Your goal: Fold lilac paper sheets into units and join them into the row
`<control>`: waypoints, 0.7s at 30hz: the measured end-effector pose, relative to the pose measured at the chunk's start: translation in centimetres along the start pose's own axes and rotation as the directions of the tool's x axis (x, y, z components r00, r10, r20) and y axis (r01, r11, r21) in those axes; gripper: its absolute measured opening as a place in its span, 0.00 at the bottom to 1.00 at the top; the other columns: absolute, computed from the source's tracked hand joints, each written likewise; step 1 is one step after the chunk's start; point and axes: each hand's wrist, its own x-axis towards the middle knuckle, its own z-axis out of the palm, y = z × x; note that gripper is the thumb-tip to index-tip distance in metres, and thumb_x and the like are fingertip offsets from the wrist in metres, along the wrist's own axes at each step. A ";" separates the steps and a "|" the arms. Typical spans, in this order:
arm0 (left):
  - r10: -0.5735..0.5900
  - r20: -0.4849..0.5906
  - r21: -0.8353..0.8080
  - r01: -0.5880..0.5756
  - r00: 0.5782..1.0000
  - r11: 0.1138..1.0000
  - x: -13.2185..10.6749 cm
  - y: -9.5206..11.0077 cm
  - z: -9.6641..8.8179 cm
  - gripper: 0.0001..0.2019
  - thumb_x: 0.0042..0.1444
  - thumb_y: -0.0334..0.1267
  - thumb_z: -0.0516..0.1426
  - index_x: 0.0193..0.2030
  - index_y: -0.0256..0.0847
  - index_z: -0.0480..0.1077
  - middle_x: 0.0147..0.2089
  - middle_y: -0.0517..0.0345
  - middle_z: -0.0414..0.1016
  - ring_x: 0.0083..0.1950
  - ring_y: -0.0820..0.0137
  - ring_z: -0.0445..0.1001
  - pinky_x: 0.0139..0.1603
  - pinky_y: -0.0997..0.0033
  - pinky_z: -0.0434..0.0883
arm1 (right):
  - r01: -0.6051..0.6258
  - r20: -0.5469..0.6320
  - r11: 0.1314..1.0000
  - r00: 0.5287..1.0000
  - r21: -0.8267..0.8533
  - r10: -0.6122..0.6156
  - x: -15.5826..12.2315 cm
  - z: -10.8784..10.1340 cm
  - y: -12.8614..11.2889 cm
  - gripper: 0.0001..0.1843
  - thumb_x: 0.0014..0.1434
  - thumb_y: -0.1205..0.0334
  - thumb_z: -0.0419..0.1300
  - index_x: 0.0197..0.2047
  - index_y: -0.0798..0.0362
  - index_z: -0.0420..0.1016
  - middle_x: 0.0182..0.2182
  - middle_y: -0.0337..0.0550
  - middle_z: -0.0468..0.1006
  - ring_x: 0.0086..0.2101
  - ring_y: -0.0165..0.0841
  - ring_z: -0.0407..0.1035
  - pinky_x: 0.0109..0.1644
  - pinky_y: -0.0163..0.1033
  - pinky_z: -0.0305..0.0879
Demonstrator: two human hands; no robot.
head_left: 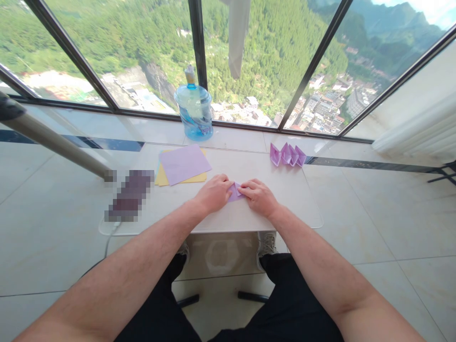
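A small folded piece of purple paper (235, 194) lies near the middle of the white table, between my two hands. My left hand (215, 192) presses its left side, with the fingers curled and the thumb on the paper. On the other side my right hand (259, 195) pinches the right edge near the top. Parts of the paper are hidden under the fingers. Several purple folded paper boats (288, 155) stand in a row at the table's far right corner. Flat purple sheets (185, 164) rest on yellow sheets (162, 177) to the left.
The white table (292, 209) has rounded corners. A blue water jug (194, 111) stands behind it by the window. At the left edge lies a pixelated dark object (130, 194) with a white cable (112, 236). A pole (57, 135) slants in from the left.
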 end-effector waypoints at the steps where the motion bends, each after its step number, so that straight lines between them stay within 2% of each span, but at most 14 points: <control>1: 0.001 -0.002 -0.001 -0.001 1.000 1.000 0.0 0.0 0.0 0.16 0.62 0.37 0.53 0.53 0.39 0.76 0.51 0.47 0.74 0.55 0.58 0.72 0.62 0.58 0.68 | -0.006 0.009 1.000 1.000 0.011 0.006 0.0 -0.1 0.0 0.17 0.64 0.72 0.57 0.51 0.49 0.81 0.47 0.47 0.81 0.47 0.38 0.70 0.54 0.45 0.70; 7: 0.058 -0.019 -0.008 -0.058 0.998 0.998 -0.2 0.0 0.0 0.18 0.63 0.34 0.52 0.58 0.42 0.74 0.48 0.48 0.74 0.52 0.59 0.72 0.60 0.57 0.69 | -0.033 0.041 0.998 0.999 0.062 0.030 -0.1 -0.4 -0.2 0.21 0.63 0.71 0.56 0.55 0.49 0.79 0.49 0.49 0.80 0.49 0.40 0.69 0.59 0.50 0.69; 13: 0.108 -0.043 0.054 -0.105 0.993 0.993 -0.4 -0.1 0.4 0.18 0.67 0.37 0.50 0.57 0.42 0.76 0.45 0.47 0.72 0.48 0.61 0.70 0.57 0.59 0.69 | -0.015 0.031 0.997 0.999 0.069 0.013 -0.3 -0.5 -0.2 0.21 0.63 0.72 0.55 0.55 0.50 0.79 0.50 0.50 0.80 0.50 0.41 0.69 0.60 0.50 0.69; 21: 0.129 -0.013 0.084 -0.127 0.992 0.988 -0.4 0.0 0.2 0.18 0.69 0.38 0.48 0.56 0.41 0.76 0.45 0.47 0.72 0.46 0.61 0.70 0.56 0.59 0.68 | -0.015 0.019 1.000 1.000 0.023 0.015 -0.4 -0.9 -0.3 0.20 0.65 0.70 0.54 0.55 0.54 0.79 0.50 0.51 0.80 0.48 0.41 0.68 0.58 0.50 0.69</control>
